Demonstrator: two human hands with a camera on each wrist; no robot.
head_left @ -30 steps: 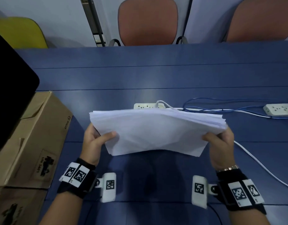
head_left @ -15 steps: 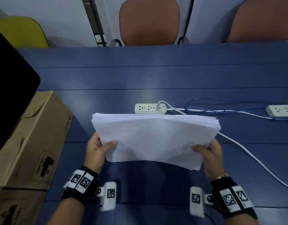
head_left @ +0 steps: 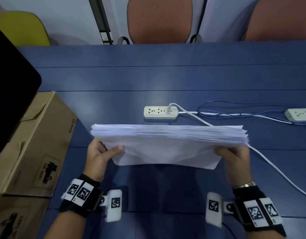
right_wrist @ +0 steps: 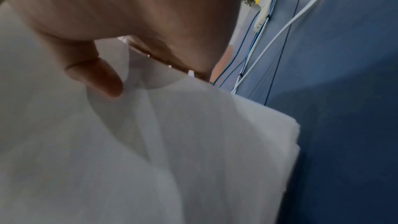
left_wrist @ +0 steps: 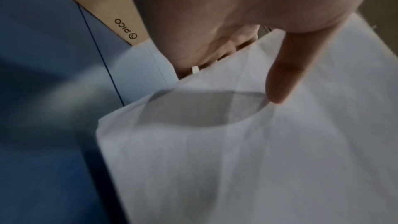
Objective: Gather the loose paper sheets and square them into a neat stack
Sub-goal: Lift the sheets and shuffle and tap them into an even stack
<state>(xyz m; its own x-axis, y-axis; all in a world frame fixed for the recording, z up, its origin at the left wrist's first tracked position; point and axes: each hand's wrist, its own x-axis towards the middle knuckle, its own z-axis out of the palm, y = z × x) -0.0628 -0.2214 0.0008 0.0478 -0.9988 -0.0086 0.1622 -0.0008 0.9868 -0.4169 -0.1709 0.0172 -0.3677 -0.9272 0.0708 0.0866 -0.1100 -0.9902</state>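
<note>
A thick stack of white paper sheets [head_left: 167,145] stands on its long edge above the blue table, tilted toward me, its top edges fairly even. My left hand [head_left: 101,155] grips the stack's left end, thumb on the near face. My right hand [head_left: 233,158] grips the right end the same way. In the left wrist view the thumb presses the paper sheets [left_wrist: 247,151]. In the right wrist view the thumb lies on the paper sheets [right_wrist: 172,151], fingers hidden behind them.
A cardboard box [head_left: 33,144] stands close on the left with a black object [head_left: 8,94] on it. A white power strip [head_left: 160,112] lies just beyond the stack; its white cable [head_left: 278,171] runs past my right hand. A second strip [head_left: 299,114] and blue wires sit far right.
The sheets have been drawn together: the fanned, uneven top edges are now closer to level. Both hands stayed on the ends, and the stack sits a little lower and nearer me.
</note>
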